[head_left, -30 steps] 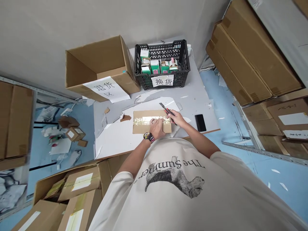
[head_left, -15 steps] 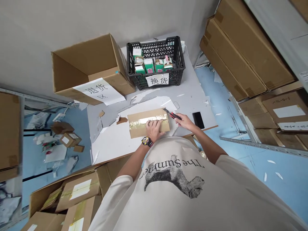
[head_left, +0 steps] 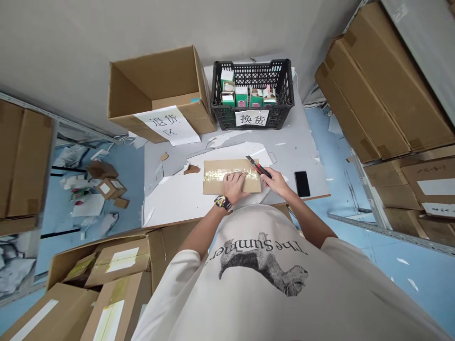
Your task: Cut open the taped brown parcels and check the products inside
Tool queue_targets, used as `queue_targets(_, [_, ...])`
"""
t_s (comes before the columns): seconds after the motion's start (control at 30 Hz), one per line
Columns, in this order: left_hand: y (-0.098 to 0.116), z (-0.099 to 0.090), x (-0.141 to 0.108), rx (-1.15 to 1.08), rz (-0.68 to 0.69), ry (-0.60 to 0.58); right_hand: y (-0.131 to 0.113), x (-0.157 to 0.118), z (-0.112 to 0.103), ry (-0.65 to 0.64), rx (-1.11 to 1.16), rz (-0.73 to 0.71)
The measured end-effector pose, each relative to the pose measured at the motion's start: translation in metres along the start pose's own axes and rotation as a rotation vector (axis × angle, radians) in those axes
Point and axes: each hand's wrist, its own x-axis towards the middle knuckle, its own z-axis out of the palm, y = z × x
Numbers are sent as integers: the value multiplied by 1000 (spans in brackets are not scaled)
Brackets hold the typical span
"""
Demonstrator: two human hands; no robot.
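plastic crate (head_left: pixel 252 62): black lattice | box cutter (head_left: pixel 261 168): red-black | cartons (head_left: pixel 241 96): green-white | T-shirt (head_left: pixel 320 293): cream, grey print

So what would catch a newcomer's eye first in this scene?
The eye goes first to the middle of the table, where the right hand grips a red-and-black utility knife beside a taped cardboard parcel, while the left hand lies on the parcel. Beyond them stands a black crate of small green-and-white boxes, with a paper sign in Chinese on its front.
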Motion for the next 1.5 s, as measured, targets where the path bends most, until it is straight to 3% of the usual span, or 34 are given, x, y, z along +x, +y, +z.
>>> queue_targets(0.1, [12, 3, 12, -61, -16, 60, -8, -2, 16, 36, 70, 20])
queue_targets(0.2, [11, -2, 7, -185, 64, 105, -17, -5, 35, 74, 146, 44])
queue_targets(0.3, [-2, -13, -14, -324, 83, 182, -28, -8, 63, 112, 197, 24])
queue_targets(0.43, [-20, -22, -44, -538, -5, 230, -44, -9, 114, 136, 181, 36])
queue_targets(0.53, [-31, -24, -56, -575, -54, 240, -54, -10, 152, 157, 107, -20])
queue_targets(0.73, [-68, -23, -81, -567, -164, 293, -73, -14, 196, 1, -175, -150])
queue_targets(0.9, [-113, -25, -114, -866, -366, 324, -83, 3, 208, -33, -647, -238])
queue_targets(1.03, [-147, -29, -140, -975, -491, 346, -79, 20, 210, -5, -920, -129])
queue_targets(1.23, [-177, -29, -160, -1066, -538, 290, -82, 33, 212, -61, -1012, -36])
queue_targets(1.5, [-187, -25, -159, -1130, -489, 211, -98, 48, 214, -161, -1112, 59])
